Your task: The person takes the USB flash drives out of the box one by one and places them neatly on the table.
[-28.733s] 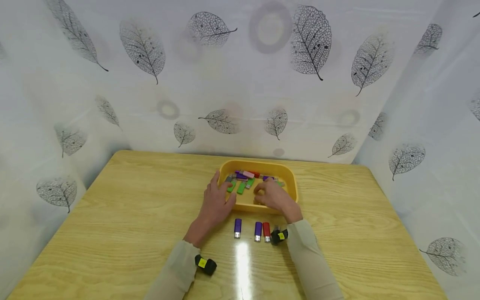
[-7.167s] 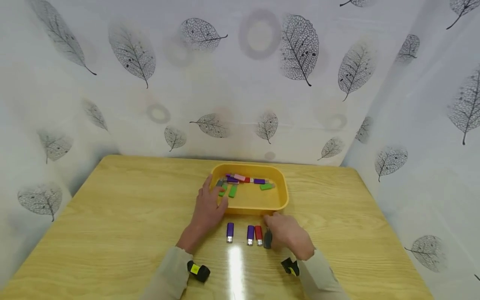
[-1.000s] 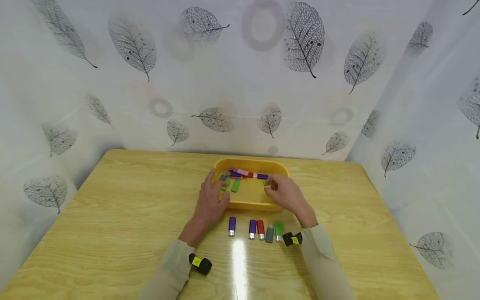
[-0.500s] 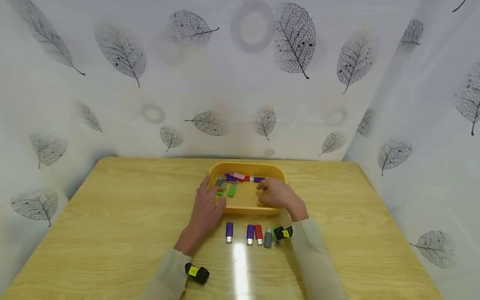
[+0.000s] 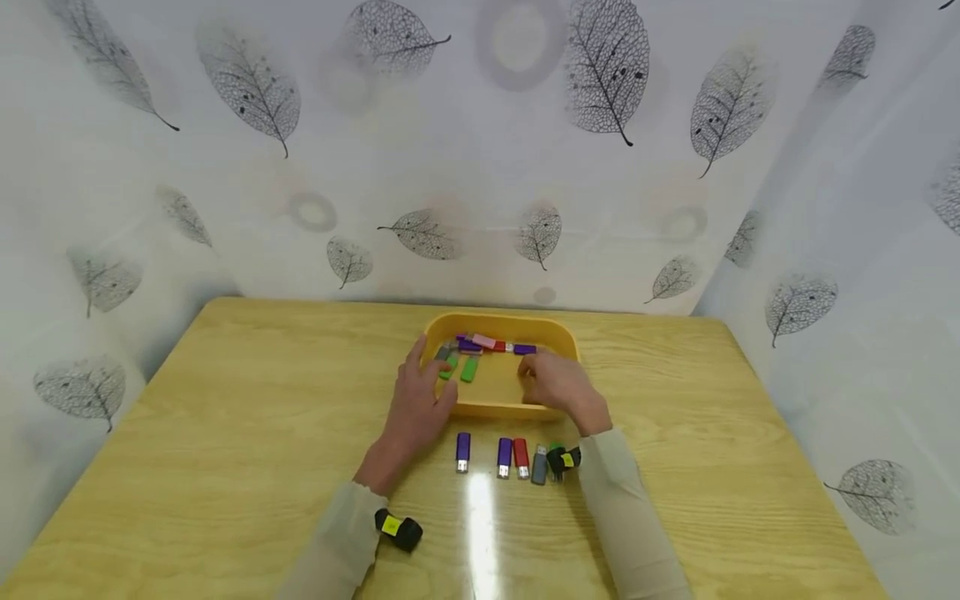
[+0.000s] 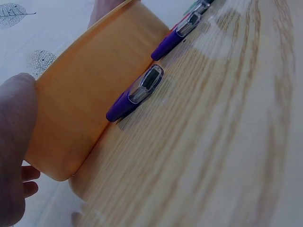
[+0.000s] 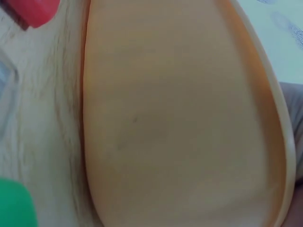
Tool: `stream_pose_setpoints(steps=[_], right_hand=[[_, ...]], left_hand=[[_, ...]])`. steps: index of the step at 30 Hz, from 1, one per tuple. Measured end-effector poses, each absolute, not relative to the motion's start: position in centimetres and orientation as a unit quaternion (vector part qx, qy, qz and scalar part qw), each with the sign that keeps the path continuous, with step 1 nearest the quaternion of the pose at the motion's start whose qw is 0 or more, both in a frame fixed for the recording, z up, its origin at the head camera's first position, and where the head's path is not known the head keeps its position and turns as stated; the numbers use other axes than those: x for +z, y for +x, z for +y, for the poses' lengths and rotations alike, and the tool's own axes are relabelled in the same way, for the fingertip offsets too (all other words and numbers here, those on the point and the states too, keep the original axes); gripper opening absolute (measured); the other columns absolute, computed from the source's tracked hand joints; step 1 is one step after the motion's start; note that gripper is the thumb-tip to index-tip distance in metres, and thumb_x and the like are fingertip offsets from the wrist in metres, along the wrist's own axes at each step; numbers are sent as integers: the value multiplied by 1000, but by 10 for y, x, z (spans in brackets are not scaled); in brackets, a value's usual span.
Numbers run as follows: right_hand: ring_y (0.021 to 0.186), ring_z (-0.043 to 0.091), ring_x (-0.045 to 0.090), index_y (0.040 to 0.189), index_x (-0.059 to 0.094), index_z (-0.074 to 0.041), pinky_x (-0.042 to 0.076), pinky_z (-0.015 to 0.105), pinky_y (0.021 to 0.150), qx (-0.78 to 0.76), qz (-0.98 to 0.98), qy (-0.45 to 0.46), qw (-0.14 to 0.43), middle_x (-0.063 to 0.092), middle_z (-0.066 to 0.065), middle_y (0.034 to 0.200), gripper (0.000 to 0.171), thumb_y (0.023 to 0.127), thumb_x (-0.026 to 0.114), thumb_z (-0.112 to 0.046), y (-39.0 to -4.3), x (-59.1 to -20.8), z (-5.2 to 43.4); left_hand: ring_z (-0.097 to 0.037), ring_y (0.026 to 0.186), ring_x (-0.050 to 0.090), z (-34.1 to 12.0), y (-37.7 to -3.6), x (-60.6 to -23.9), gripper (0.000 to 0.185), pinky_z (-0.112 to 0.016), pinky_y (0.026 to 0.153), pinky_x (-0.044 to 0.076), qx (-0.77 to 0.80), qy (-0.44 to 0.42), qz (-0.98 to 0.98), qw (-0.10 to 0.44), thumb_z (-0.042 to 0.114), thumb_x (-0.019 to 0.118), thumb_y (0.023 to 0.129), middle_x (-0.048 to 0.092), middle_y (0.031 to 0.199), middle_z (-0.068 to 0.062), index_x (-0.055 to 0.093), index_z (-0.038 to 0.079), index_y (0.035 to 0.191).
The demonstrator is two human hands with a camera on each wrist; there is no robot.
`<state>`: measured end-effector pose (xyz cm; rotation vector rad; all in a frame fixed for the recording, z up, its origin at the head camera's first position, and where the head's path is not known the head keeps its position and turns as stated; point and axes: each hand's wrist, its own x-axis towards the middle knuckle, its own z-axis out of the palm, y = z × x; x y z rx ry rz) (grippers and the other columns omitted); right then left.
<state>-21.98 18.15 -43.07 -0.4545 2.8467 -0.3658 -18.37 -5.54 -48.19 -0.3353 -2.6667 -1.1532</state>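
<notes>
My left hand (image 5: 416, 404) rests over the left front corner of a yellow plastic tray (image 5: 480, 410), fingers spread about its rim. In the left wrist view its thumb (image 6: 19, 118) lies by the tray wall. My right hand (image 5: 558, 385) reaches down into the tray's right side with bent fingers; their tips and anything between them are hidden. Inside lie several USB flash drives: a green drive (image 5: 469, 368), a pink drive (image 5: 483, 341) and a purple drive (image 5: 524, 349) among them. Only part of the right hand (image 7: 293, 127) shows in the right wrist view, beyond the rim.
Before the tray, on the wooden table (image 5: 285, 400), lie a purple drive (image 5: 463, 452), another purple drive (image 5: 504, 457), a red drive (image 5: 521, 457), a grey drive (image 5: 539, 467) and a green drive (image 7: 16, 205) partly behind the right wrist strap. A leaf-patterned curtain (image 5: 465, 167) stands behind.
Since the oldest frame, a green drive has joined the row on the table. The right hand has gone from the row back into the tray; the green drive near its fingers is now hidden.
</notes>
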Motion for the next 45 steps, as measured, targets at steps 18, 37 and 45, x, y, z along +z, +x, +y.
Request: stream_pose_setpoints(steps=[18,37,45], right_hand=[[90,25,60,132,58,-13,53,44,78,-163,973,-135,91,48,17,138,60,80,79,-33,-218,-434,182],[90,21,58,123,66,-10,52,43,79,-134,977,-148,79,59,11,122,43,86,67,-32,-216,-439,183],[82,21,58,128,63,-9,53,43,76,-136,980,-127,76,56,16,129,46,88,63,-30,-217,-439,181]], left_hand=[[-41,121,45,-58,-183,-480,35,-58,98,41,-391,-125,-903,129,29,49,94,22,161,-20,64,3,112],[-42,127,42,-57,-182,-482,34,-58,103,38,-396,-121,-902,118,28,50,93,20,161,-17,64,3,111],[-42,128,42,-58,-182,-482,33,-58,104,38,-392,-125,-903,127,27,50,94,22,161,-18,64,3,111]])
